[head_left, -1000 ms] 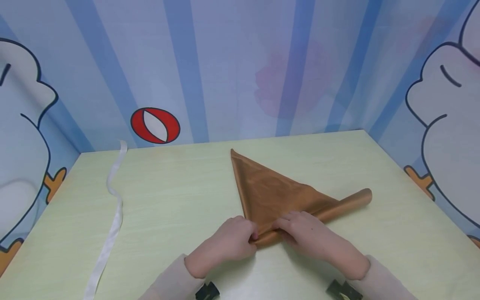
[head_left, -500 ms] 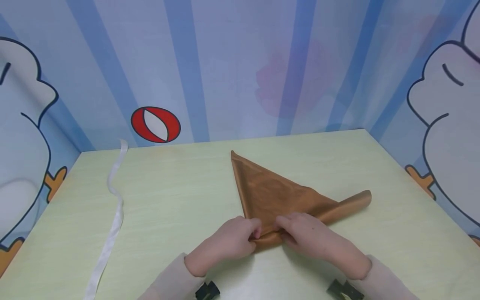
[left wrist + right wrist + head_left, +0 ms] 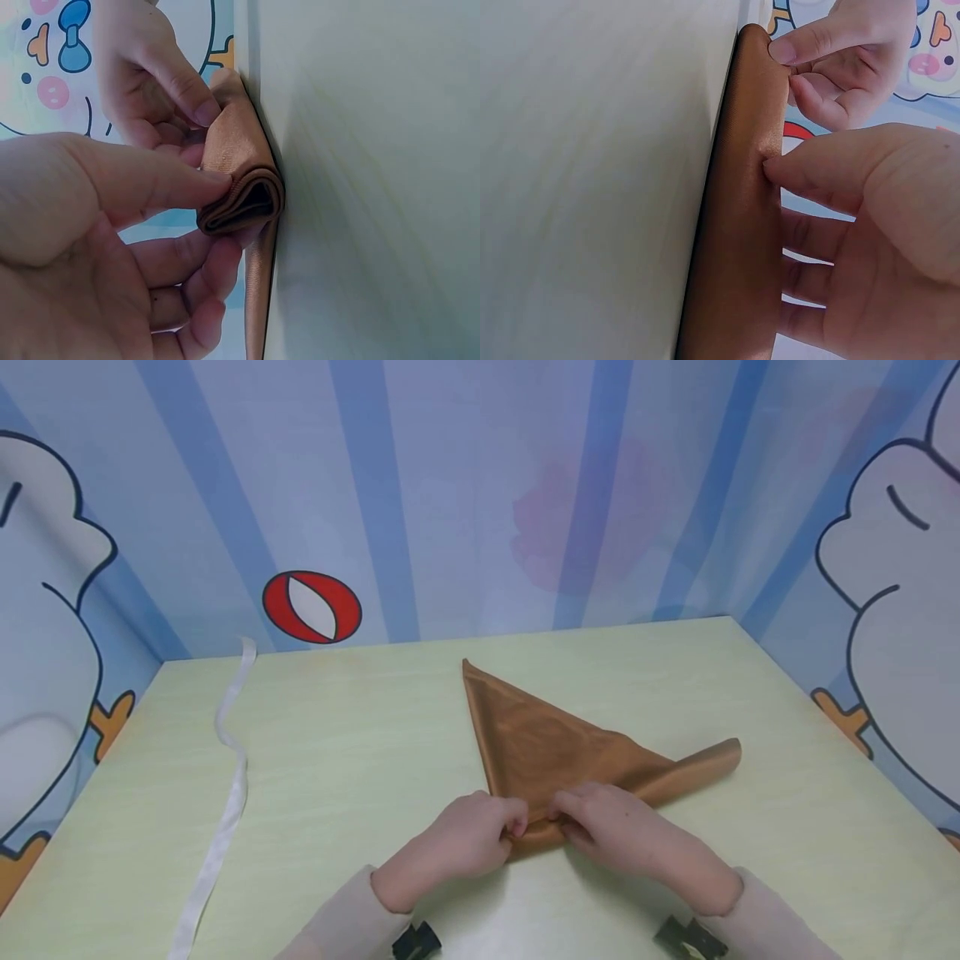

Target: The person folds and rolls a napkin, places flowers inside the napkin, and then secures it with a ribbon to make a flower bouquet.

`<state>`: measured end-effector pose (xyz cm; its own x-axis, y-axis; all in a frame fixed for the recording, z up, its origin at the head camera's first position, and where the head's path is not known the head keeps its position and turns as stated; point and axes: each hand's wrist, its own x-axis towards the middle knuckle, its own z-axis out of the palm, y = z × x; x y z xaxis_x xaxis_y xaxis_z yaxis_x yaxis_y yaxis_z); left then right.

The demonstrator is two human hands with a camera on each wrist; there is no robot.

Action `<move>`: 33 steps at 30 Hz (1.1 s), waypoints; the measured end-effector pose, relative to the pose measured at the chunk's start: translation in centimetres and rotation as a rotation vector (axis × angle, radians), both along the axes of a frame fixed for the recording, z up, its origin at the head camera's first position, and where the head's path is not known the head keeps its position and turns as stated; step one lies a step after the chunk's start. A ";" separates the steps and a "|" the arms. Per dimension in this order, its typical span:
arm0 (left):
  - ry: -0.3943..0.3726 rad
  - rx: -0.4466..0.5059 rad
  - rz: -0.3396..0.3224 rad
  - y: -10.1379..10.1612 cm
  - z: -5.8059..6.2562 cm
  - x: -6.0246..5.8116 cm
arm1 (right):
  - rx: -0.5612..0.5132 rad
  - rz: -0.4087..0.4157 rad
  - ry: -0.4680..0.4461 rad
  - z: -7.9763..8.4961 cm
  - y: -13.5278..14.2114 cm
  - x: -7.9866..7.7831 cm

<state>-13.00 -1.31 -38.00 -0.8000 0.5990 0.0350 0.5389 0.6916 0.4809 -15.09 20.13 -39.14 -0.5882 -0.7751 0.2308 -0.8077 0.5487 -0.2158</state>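
A satiny brown cloth (image 3: 547, 739) lies on the table, its far part a flat triangle and its near edge rolled into a flattened tube. My left hand (image 3: 472, 833) pinches the left end of that roll between thumb and fingers. In the left wrist view, the open end of the rolled cloth (image 3: 244, 202) shows its layers beside the thumb. Just to the right, my right hand (image 3: 618, 827) pinches the roll too, thumb on the near side in the right wrist view and fingers over the top. Past it, the loose rolled end sticks out to the right.
A long white ribbon (image 3: 234, 777) lies wavy along the left part of the pale table (image 3: 345, 727). Printed panels with blue stripes and cartoon figures (image 3: 480, 510) stand at the back and on both sides.
Both hands stay on the cloth's near edge. The left fingers have shifted slightly to the right over the roll; the cloth has hardly moved.
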 end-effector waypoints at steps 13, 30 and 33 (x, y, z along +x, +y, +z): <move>0.026 -0.087 0.063 0.3 -0.1 0.1 | 0.026 -0.001 -0.046 0.3 0.1 -0.1; 0.008 -0.158 0.127 0.4 -0.4 0.2 | 0.094 -0.029 -0.017 0.3 0.4 0.0; 0.010 -0.180 0.142 0.5 -0.4 0.3 | 0.102 -0.021 0.018 0.3 0.4 0.0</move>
